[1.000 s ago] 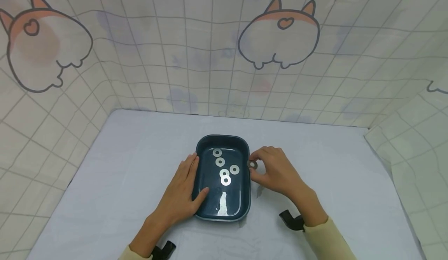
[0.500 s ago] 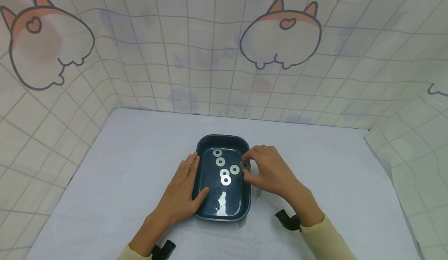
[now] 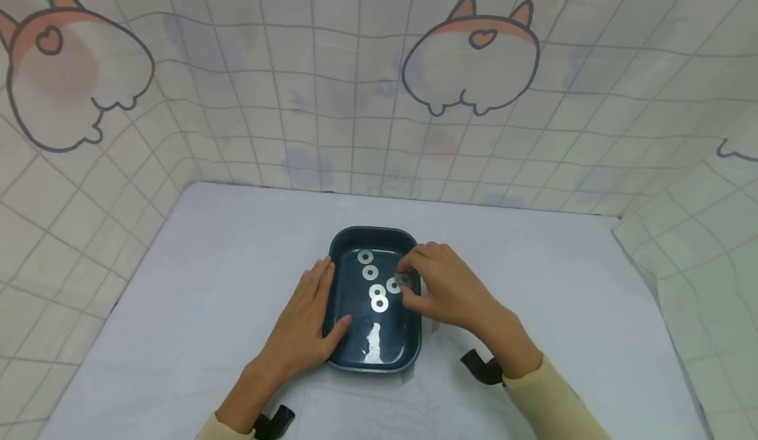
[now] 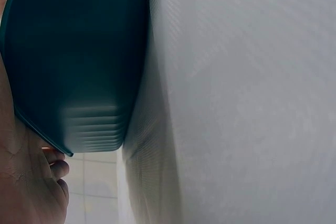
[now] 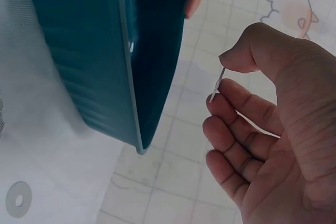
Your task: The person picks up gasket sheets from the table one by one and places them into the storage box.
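My right hand (image 3: 445, 289) pinches a flat metal washer (image 5: 217, 85) between thumb and fingertips, over the right part of a dark teal tray (image 3: 374, 369). Edge-on in the right wrist view, the washer sits above the level of the rim. Several silver washers (image 3: 360, 256) lie on the tray floor; two of them (image 3: 374, 305) touch or overlap. Along the tray's left side rests my left hand (image 3: 299, 328), fingers straight against the outer edge and thumb over the rim. In the left wrist view its palm and fingers lie by the tray's side wall.
Another washer (image 5: 20, 188) lies on the white tablecloth (image 3: 237, 249) outside the tray, seen in the right wrist view. A black wrist mount (image 3: 484, 367) sits under the right wrist, another (image 3: 275, 423) under the left. Tiled-pattern curtains (image 3: 331, 98) enclose the table's back and sides.
My right hand has moved left with its washer, from just outside the tray's right rim to over the tray floor. The left hand has stayed on the tray's left side.
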`<state>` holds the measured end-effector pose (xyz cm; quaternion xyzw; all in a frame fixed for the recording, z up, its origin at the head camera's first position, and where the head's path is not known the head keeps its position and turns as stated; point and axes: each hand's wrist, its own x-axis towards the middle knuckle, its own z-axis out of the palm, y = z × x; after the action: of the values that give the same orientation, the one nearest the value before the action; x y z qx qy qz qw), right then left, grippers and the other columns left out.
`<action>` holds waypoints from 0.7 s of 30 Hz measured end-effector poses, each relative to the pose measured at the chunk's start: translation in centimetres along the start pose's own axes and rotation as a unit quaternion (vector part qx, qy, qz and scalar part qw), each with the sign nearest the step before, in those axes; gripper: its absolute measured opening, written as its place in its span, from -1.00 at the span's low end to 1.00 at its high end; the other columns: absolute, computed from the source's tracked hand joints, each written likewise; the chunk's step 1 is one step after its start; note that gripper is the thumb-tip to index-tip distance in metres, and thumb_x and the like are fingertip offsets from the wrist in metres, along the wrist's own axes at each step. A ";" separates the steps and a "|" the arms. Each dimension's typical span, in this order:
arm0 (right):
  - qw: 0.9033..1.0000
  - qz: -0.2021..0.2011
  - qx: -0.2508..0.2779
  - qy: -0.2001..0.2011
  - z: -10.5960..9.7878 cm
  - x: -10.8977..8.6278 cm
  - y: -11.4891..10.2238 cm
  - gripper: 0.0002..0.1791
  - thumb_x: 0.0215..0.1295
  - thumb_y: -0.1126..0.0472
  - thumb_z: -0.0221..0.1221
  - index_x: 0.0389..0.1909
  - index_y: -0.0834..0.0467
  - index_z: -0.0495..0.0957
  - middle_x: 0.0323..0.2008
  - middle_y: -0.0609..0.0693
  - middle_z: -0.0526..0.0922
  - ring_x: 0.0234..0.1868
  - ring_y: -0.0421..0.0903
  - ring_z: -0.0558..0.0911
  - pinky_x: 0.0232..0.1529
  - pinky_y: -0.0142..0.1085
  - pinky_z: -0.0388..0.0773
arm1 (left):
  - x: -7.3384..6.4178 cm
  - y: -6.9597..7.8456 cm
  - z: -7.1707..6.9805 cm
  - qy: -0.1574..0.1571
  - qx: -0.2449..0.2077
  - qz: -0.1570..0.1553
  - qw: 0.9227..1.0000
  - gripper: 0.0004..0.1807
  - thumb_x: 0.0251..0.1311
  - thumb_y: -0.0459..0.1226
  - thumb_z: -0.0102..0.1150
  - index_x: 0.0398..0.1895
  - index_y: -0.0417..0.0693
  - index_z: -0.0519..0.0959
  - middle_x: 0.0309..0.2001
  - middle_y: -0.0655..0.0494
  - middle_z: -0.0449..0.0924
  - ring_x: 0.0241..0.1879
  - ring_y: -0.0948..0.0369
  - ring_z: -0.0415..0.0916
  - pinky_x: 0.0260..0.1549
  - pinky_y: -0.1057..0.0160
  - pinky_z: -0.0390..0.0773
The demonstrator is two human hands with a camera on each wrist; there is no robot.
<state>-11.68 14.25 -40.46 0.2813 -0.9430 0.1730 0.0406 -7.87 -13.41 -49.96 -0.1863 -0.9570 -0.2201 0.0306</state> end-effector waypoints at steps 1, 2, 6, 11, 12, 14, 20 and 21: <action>1.000 -0.004 -0.001 0.000 -0.1 0.1 -0.1 -0.73 0.20 0.11 0.39 -0.10 0.10 0.74 -0.17 -0.09 0.77 -0.07 -0.09 0.65 0.16 -0.14 0.70 | 0.0 0.0 0.0 -0.001 0.000 -0.002 1.000 0.02 0.42 0.15 0.10 0.74 -0.10 -0.08 0.77 0.03 -0.14 0.75 0.07 -0.10 0.64 0.51 -0.56; 1.000 -0.006 -0.004 0.000 -0.1 0.2 -0.2 -0.73 0.20 0.11 0.39 -0.10 0.10 0.74 -0.17 -0.09 0.77 -0.07 -0.09 0.65 0.17 -0.14 0.70 | 0.0 0.0 0.0 -0.002 -0.001 -0.002 1.000 0.02 0.42 0.15 0.10 0.74 -0.10 -0.08 0.77 0.03 -0.14 0.75 0.07 -0.10 0.64 0.51 -0.56; 1.000 -0.013 -0.012 -0.003 -0.3 0.4 -0.4 -0.74 0.22 0.11 0.38 -0.10 0.09 0.74 -0.16 -0.09 0.77 -0.06 -0.09 0.65 0.23 -0.12 0.69 | 0.0 -0.1 0.0 -0.003 0.000 -0.002 1.000 0.03 0.42 0.15 0.10 0.74 -0.10 -0.08 0.77 0.03 -0.14 0.75 0.07 -0.11 0.64 0.50 -0.56; 1.000 -0.015 -0.017 -0.010 0.0 0.5 -0.5 -0.77 0.26 0.12 0.35 -0.08 0.05 0.75 -0.14 -0.11 0.77 -0.05 -0.11 0.65 0.23 -0.14 0.69 | 0.0 -0.1 0.0 -0.002 0.001 -0.003 1.000 0.02 0.42 0.16 0.10 0.74 -0.11 -0.07 0.77 0.05 -0.14 0.75 0.07 -0.10 0.64 0.51 -0.56; 1.000 -0.016 -0.018 -0.012 0.0 0.5 -0.5 -0.77 0.27 0.12 0.35 -0.08 0.05 0.75 -0.13 -0.12 0.77 -0.05 -0.11 0.65 0.24 -0.14 0.69 | 0.0 -0.1 -0.1 -0.001 0.000 -0.003 1.000 0.02 0.42 0.16 0.10 0.74 -0.12 -0.06 0.77 0.04 -0.14 0.75 0.07 -0.09 0.63 0.52 -0.56; 1.000 -0.014 -0.023 -0.016 0.1 0.4 -0.7 -0.77 0.28 0.12 0.35 -0.07 0.03 0.75 -0.11 -0.12 0.77 -0.02 -0.10 0.65 0.26 -0.13 0.68 | 0.0 -0.1 -0.1 0.002 -0.001 0.000 1.000 0.03 0.41 0.15 0.12 0.74 -0.12 -0.06 0.77 0.03 -0.13 0.75 0.07 -0.08 0.63 0.52 -0.55; 0.999 -0.013 -0.023 -0.038 0.1 0.2 -1.0 -0.71 0.29 0.09 0.37 0.01 0.03 0.74 -0.04 -0.10 0.77 0.04 -0.08 0.66 0.32 -0.10 0.64 | -0.1 -0.1 0.0 0.011 -0.002 0.006 1.000 0.04 0.40 0.14 0.15 0.73 -0.13 -0.05 0.76 0.00 -0.10 0.74 0.05 -0.07 0.68 0.44 -0.47; 0.999 -0.013 -0.023 -0.041 0.1 0.1 -1.0 -0.68 0.28 0.08 0.38 0.03 0.03 0.73 -0.02 -0.10 0.76 0.06 -0.08 0.66 0.34 -0.09 0.63 | -0.1 -0.1 0.0 0.011 -0.001 0.006 1.000 0.04 0.39 0.14 0.15 0.74 -0.13 -0.05 0.76 0.01 -0.10 0.74 0.05 -0.07 0.71 0.39 -0.41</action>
<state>-11.25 13.37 -40.22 0.2995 -0.9438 0.1395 0.0106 -7.83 -13.52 -50.02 -0.1897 -0.9553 -0.2229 0.0426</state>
